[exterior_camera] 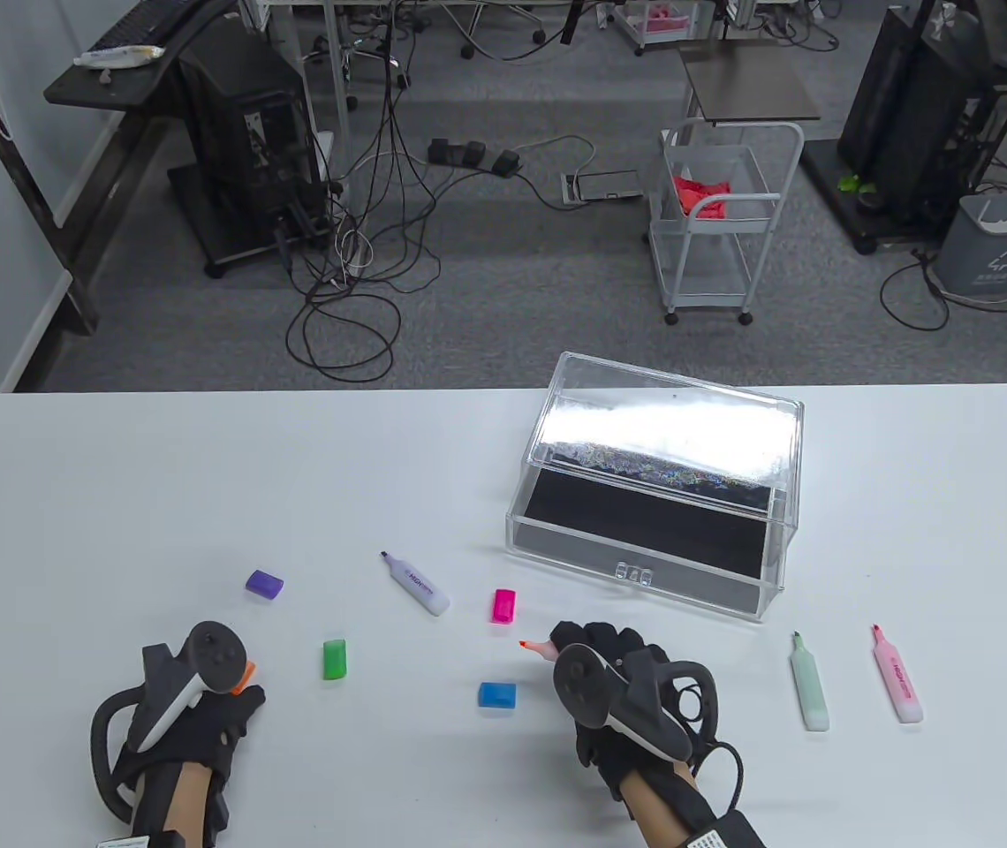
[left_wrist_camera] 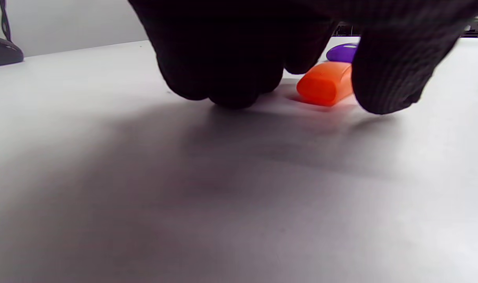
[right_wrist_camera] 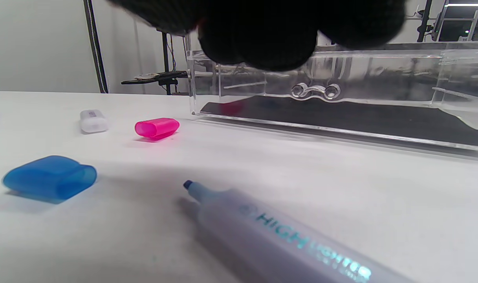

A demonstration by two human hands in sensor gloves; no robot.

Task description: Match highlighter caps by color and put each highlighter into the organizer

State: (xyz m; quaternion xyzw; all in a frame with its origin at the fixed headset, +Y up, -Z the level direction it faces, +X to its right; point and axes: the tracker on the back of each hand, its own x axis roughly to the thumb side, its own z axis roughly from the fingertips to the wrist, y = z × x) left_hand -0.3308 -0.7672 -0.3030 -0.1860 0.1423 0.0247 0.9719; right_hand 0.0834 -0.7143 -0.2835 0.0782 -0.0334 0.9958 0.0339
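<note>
Organizer (exterior_camera: 645,565) holds nothing; right hand (exterior_camera: 618,698) grips orange highlighter (exterior_camera: 539,649), left hand (exterior_camera: 194,707) closing fingers around orange cap (left_wrist_camera: 325,83), nothing capped yet.

White table (exterior_camera: 115,495) with caps, highlighters and a clear organizer.
On it lie a purple cap (exterior_camera: 264,583), green cap (exterior_camera: 335,660), pink cap (exterior_camera: 503,606), blue cap (exterior_camera: 497,695) and orange cap (left_wrist_camera: 325,83); purple (exterior_camera: 416,584), green (exterior_camera: 810,682), pink (exterior_camera: 898,686) and blue (right_wrist_camera: 278,236) highlighters, uncapped; the organizer (exterior_camera: 654,495) sits far right, lid seemingly raised.
</note>
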